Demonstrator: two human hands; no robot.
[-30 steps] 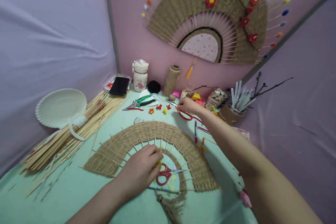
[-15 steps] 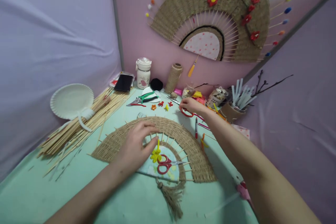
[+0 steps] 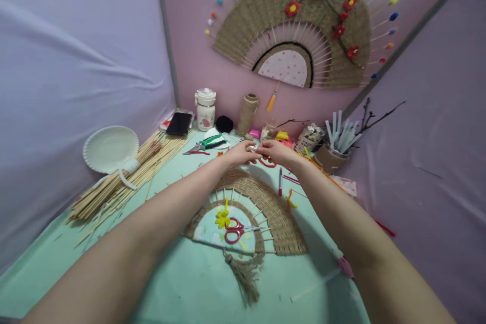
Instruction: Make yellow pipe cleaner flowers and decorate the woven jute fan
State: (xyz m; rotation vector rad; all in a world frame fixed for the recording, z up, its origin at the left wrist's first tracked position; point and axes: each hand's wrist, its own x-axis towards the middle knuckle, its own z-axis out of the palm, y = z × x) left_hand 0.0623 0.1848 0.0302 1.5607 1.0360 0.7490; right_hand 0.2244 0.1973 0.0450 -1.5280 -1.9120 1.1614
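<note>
At the back of the table my left hand (image 3: 242,154) and my right hand (image 3: 276,152) meet, fingertips close together. Both have bent fingers; a small thing between them is too small to name. Just below the right fingers lies the red handle of a larger pair of scissors (image 3: 269,163). Nearer to me is a woven fan (image 3: 283,217) with a tassel (image 3: 245,281), partly covered by my left forearm. On its pale cloth centre rest a yellow flower (image 3: 222,218) and small red-handled scissors (image 3: 234,231).
Bundled thin sticks (image 3: 110,190) and a white plate (image 3: 110,149) are at left. Pliers (image 3: 207,143), a white jar (image 3: 205,111) and a twine spool (image 3: 247,114) stand behind. A holder with glue sticks (image 3: 331,158) is at right. A finished fan (image 3: 261,20) hangs above.
My left hand has left the fan and reached forward to my right hand. The right hand stays near the larger scissors. The view has shifted slightly.
</note>
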